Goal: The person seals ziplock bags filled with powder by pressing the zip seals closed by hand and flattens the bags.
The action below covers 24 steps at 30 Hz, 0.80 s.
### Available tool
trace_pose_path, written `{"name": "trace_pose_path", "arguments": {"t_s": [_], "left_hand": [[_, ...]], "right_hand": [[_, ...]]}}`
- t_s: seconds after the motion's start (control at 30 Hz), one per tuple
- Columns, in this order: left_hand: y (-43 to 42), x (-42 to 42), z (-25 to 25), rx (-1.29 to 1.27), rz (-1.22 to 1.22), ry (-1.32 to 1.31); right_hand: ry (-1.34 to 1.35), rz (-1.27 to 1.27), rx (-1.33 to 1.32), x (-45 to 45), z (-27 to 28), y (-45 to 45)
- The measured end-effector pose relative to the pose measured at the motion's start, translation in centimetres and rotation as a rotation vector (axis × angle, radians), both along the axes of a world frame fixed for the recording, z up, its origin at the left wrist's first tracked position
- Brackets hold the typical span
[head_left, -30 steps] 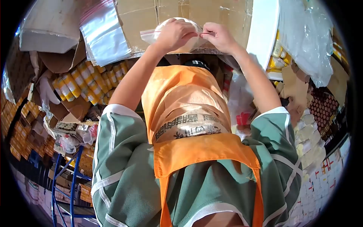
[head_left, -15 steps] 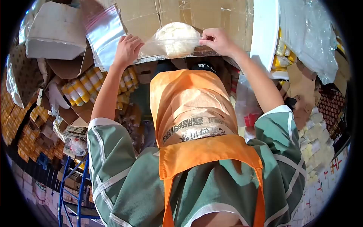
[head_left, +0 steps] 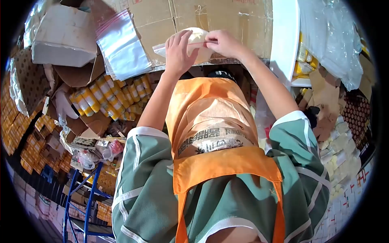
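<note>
A clear zip-lock bag (head_left: 199,57) with a pale, round mass inside lies at the near edge of the cardboard-covered table. My right hand (head_left: 223,43) pinches the bag's reddish zip strip near its right end. Over the left part of the bag is my left hand (head_left: 178,54), its fingers stretched out and its thumb apart from them, touching the bag. Part of the bag's mouth and its contents are hidden behind my hands. To the left lies a stack of flat zip-lock bags (head_left: 123,46) with pink strips.
Brown cardboard (head_left: 231,20) covers the table. A white board (head_left: 283,36) edges it on the right, beside clear plastic sheeting (head_left: 328,40). At left are a white foam box (head_left: 63,38) and yellow-banded packets (head_left: 95,95). A blue metal ladder (head_left: 91,198) stands behind at lower left.
My left hand has left the bag's left end and moved right, onto the bag closer to my right hand. The right hand keeps its pinch, shifted slightly left.
</note>
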<state>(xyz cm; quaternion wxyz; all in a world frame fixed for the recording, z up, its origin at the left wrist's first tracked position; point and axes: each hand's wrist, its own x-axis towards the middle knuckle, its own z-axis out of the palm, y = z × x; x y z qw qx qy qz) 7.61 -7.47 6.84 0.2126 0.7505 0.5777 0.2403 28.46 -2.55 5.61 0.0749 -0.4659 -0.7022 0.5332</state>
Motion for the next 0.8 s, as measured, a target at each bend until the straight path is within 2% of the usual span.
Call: {"name": "trace_pose_path", "arguments": {"t_s": [0.07,0.13,0.27,0.37,0.4,0.43,0.5,0.57,0.7,0.8], "left_hand": [[-0.6,-0.3,-0.2,-0.059,-0.049,0.004],[0.1,-0.9,-1.0,-0.302,-0.027,-0.155],[0.6,-2.4,-1.8,-0.321,-0.028,-0.204],[1.0,-2.4,-0.6,-0.370,-0.012,-0.313],[1.1,-2.5,0.0,-0.407,-0.001,-0.359],[1.4,-2.7,0.6,-0.285,-0.073,-0.206],[1.6,-2.8,0.3,-0.313,-0.074,-0.259],[1.7,-2.8,-0.1,-0.345,-0.070,-0.313],[2.2,-2.3,-0.1,-0.336,-0.131,-0.285],[2.4,-1.9,-0.7,-0.285,-0.152,-0.273]], "right_hand": [[0.194,-0.149,-0.118,1.1,-2.3,0.0],[0.108,-0.151,-0.194,1.9,-0.7,1.1],[0.127,-0.176,-0.201,1.2,0.5,0.2],[0.203,-0.173,0.052,-0.2,0.7,-0.2],[0.203,-0.179,0.053,-0.5,0.5,-0.3],[0.266,-0.247,-0.011,-0.8,0.3,-0.6],[0.329,-0.317,-0.074,-1.1,0.4,-0.9],[0.281,-0.272,0.030,-1.3,0.9,-1.0],[0.332,-0.277,0.074,-1.7,0.6,-0.8],[0.351,-0.291,-0.022,-1.9,-0.2,-0.8]]}}
